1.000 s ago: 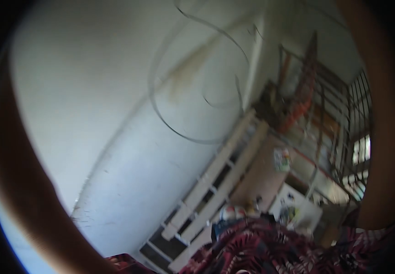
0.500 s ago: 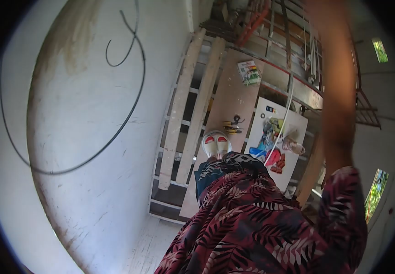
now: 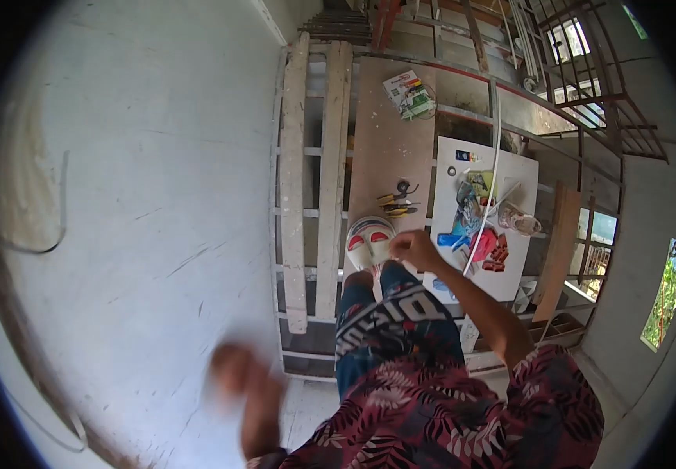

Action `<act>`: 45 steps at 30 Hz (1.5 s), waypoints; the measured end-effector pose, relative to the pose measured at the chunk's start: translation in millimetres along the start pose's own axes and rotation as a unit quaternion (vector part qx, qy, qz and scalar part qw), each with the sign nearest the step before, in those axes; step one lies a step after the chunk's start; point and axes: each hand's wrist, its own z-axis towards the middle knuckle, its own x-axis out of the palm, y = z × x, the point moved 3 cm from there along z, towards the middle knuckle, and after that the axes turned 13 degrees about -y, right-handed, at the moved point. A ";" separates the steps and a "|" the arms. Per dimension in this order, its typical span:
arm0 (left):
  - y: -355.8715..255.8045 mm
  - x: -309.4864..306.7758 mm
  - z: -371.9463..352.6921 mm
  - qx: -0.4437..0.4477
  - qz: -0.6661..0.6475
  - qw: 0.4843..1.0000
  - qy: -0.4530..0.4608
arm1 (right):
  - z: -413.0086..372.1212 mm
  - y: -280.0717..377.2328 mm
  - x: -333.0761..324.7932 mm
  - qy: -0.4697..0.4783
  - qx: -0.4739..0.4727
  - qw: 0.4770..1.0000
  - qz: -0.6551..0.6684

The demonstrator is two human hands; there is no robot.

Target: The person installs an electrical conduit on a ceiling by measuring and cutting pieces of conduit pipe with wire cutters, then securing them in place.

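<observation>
My right hand is above my feet, its fingers curled together; I cannot make out whether anything is in them. At the lower left, my left hand is smeared by motion in front of the pale wall. Near my right hand, pliers with yellow handles and a black tape roll lie on a brown board. A dark cable hangs at the far left. My feet are in white and red slippers.
A white board at the right carries plastic bags, red pieces and a clear bag. A printed box lies farther up the brown board. Wooden planks rest across a metal frame with gaps between the bars. Metal grilles stand upper right.
My right arm has come down from the upper right to above my feet. My left hand has appeared at the lower left. The view has shifted, and the cable loop now shows farther left.
</observation>
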 end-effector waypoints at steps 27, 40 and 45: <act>691.2 367.2 -294.1 -0.392 -0.037 0.873 0.287 | 307.0 -899.4 207.7 -0.189 0.444 0.875 -0.028; 704.7 330.8 -315.0 -0.455 0.046 0.837 0.301 | 373.2 -976.0 270.1 -0.451 0.521 0.693 0.212; 707.1 321.7 -322.2 -0.467 0.059 0.830 0.299 | 373.1 -964.2 251.3 -0.418 0.582 0.683 0.140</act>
